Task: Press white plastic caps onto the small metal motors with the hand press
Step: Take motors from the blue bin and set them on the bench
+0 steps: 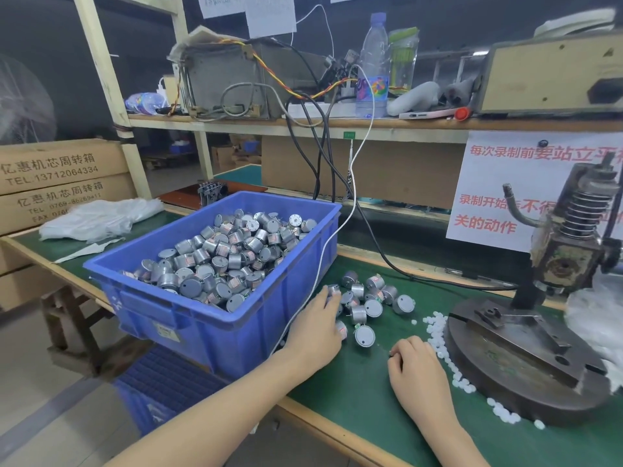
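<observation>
My left hand (317, 326) lies fingers nearly straight on loose motors (373, 308) at frame centre beside the blue bin (202, 332), my right hand (418, 369) curled lower right by white caps (436, 323) edging the press base (512, 362), whether it grips anything I cannot tell.

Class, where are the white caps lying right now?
In the head view, the caps lie scattered on the green mat, right of centre, along the left rim of the press base, beside the right hand.

bench (354, 382): green mat | shelf (404, 124): wooden, above | floor (33, 382): grey | boxes (60, 170): cardboard, left
</observation>
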A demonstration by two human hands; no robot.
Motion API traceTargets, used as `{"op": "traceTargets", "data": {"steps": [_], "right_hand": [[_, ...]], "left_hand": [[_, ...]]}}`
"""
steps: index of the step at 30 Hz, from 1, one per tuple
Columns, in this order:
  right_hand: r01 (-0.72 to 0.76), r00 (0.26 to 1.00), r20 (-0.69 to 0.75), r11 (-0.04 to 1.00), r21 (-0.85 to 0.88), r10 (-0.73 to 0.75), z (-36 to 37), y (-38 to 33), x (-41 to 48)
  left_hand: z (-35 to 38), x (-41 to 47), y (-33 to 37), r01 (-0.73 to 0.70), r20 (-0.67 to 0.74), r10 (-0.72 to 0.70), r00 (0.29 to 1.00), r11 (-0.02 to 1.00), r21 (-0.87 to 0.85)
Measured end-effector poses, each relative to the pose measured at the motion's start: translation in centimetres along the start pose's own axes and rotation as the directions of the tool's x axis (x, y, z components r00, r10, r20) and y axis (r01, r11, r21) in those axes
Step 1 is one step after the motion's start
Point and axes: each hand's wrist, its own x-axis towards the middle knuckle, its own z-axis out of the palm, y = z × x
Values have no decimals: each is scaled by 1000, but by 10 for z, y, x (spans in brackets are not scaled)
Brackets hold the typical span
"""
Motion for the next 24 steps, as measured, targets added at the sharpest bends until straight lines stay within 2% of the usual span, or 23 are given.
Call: {"op": "traceTargets", "data": {"steps": [5, 8, 10, 12, 15, 17, 19, 21, 22, 24], "right_hand": [[-4, 1000, 5, 1000, 15, 4, 0, 0, 0], [-2, 1000, 1, 999, 32, 2, -1, 0, -1], [-1, 1000, -3, 999, 37, 1, -3, -1, -1], [0, 1000, -2, 999, 41, 0, -4, -2, -1], [-10, 1000, 9, 999, 39, 9, -5, -1, -2], [-7, 1000, 9, 999, 39, 7, -4, -1, -2], [-14, 1000, 7, 999, 46, 14, -4, -2, -1], [-18, 1000, 6, 998, 52, 18, -4, -2, -1], [-19, 1000, 6, 998, 54, 19, -4, -2, -1], [-21, 1000, 6, 998, 54, 20, -4, -2, -1]], "left_hand": [[-55, -5, 34, -165, -299, 106, 948, 970, -180], [-104, 10, 38, -186, -314, 116, 942, 962, -202], [-130, 28, 26, -116, -211, 91, 973, 987, -108], [-140, 42, 3, 5, -133, -4, 991, 1000, 6], [-139, 48, -40, 175, -126, -173, 977, 985, 1], [-137, 44, -64, 239, 16, -240, 971, 970, 39], [-134, 39, -78, 251, 293, -283, 913, 958, 141], [-130, 35, -85, 229, 512, -314, 799, 947, 224], [-128, 34, -85, 220, 552, -323, 769, 944, 246], [-127, 34, -81, 195, 559, -320, 765, 942, 272]]}}
